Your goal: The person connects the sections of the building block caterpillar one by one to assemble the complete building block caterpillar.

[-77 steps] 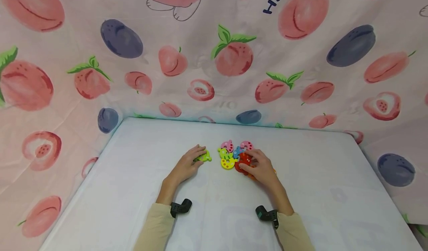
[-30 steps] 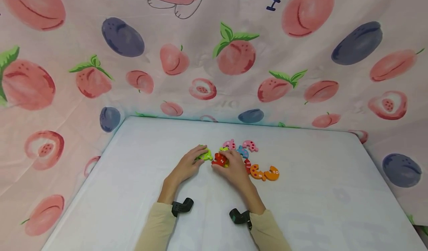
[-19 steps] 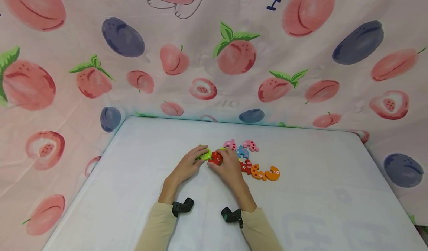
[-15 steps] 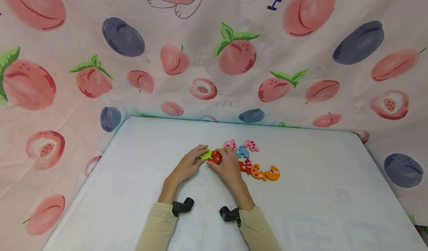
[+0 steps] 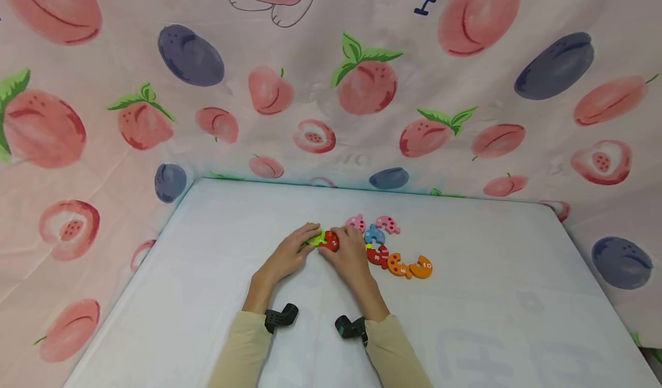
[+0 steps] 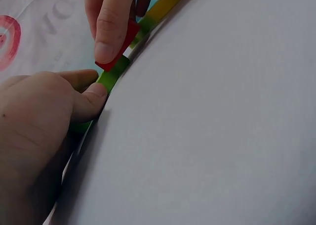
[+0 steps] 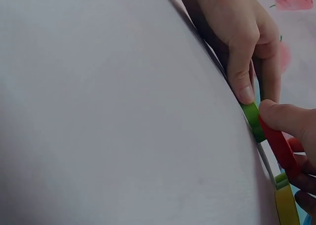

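My left hand pinches a lime-green animal-shaped puzzle piece at the table surface. In my right hand is a red curved puzzle piece with a white 2 on it, gripped between thumb and fingers. The red piece meets the right end of the green one. From the left wrist view, the red piece sits slightly raised and tilted over the end of the green piece. A yellow piece lies beyond my right fingers in the right wrist view; the head view hides it mostly behind that hand.
Right of my right hand lie a red piece marked 8, a blue piece and two orange pieces, one touching the other. Two pink pieces, one left and one right, lie farther back. A fruit-print cloth rises behind the table.
My right hand has picked the red 2 piece out of the group and carried it left to the green piece. The left hand has stayed almost in place on the green piece.
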The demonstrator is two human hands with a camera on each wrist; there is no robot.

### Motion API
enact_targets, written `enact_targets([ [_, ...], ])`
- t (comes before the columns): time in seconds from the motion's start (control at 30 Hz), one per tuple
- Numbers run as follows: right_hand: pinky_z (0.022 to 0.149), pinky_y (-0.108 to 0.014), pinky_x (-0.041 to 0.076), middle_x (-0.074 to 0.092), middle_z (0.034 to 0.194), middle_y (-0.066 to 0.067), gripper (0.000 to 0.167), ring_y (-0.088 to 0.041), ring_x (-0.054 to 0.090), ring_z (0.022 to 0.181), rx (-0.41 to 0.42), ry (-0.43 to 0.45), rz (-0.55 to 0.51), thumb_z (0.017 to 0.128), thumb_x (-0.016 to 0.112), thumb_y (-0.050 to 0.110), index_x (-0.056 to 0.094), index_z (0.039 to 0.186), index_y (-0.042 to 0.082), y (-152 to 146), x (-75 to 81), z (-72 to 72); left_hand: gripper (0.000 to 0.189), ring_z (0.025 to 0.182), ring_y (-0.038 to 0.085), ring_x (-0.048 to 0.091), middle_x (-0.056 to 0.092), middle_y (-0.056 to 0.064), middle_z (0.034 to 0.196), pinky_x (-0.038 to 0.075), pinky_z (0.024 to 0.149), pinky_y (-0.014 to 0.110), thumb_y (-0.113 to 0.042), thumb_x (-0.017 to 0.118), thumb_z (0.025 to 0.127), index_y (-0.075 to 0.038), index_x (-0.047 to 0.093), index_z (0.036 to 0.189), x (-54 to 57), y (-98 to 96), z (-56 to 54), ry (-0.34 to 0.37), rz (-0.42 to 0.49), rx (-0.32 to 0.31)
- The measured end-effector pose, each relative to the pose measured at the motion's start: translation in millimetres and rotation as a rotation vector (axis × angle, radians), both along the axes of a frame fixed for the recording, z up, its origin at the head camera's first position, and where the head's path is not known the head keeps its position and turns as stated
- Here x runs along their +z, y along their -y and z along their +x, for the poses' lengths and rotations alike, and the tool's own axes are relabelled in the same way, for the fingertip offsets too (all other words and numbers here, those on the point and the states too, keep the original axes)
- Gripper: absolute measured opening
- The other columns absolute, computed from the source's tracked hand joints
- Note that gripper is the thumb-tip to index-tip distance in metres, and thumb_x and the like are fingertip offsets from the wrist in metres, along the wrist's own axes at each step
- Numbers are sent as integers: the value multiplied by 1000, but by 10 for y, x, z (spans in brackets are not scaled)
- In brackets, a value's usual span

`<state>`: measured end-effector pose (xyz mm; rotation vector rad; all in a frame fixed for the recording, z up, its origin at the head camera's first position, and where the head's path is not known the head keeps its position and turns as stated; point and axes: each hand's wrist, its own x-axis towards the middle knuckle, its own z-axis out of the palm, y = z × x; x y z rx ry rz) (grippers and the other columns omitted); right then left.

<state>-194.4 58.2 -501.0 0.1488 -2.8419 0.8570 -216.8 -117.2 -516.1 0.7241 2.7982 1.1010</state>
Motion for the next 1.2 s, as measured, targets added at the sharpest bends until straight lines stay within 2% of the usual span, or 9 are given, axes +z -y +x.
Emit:
enact_targets([
  [0.4, 90, -35, 51, 59, 115, -9, 59, -22, 53, 105, 18, -1, 72, 79, 78, 42, 63, 126, 10, 203, -8, -78, 41, 147, 25, 31, 44, 2, 152, 29, 119, 49, -11, 55, 97, -11, 53, 139, 32, 159, -21, -8, -26, 32],
  [0.6, 91, -36, 52, 58, 115, -9, 59, -23, 53, 107, 23, 9, 45, 79, 78, 41, 63, 126, 9, 292, -5, -104, 40, 147, 24, 32, 45, 1, 152, 31, 117, 49, -11, 55, 97, -12, 55, 137, 19, 234, -30, -24, -25, 64],
  [0.83, 91, -35, 53, 56, 116, -11, 58, -23, 51, 109, 24, 56, -19, 80, 77, 41, 62, 125, 8, 327, -36, -128, 41, 148, 24, 29, 43, 1, 153, 29, 118, 51, -12, 54, 98, -13, 53, 139, 11, 256, -36, -3, -20, 83],
  [1.0, 90, -35, 53, 56, 115, -11, 57, -23, 51, 108, 20, 38, -13, 80, 77, 42, 63, 123, 8, 323, -63, -143, 41, 148, 24, 30, 44, 1, 153, 29, 118, 51, -11, 54, 98, -13, 53, 139, 7, 253, -40, -7, -13, 91],
  [1.2, 89, -34, 53, 57, 115, -10, 56, -22, 51, 107, 14, 26, 7, 79, 77, 44, 63, 121, 8, 325, -94, -143, 42, 148, 23, 28, 42, -1, 154, 28, 118, 50, -12, 54, 98, -14, 52, 140, 13, 244, -32, 22, -22, 98],
])
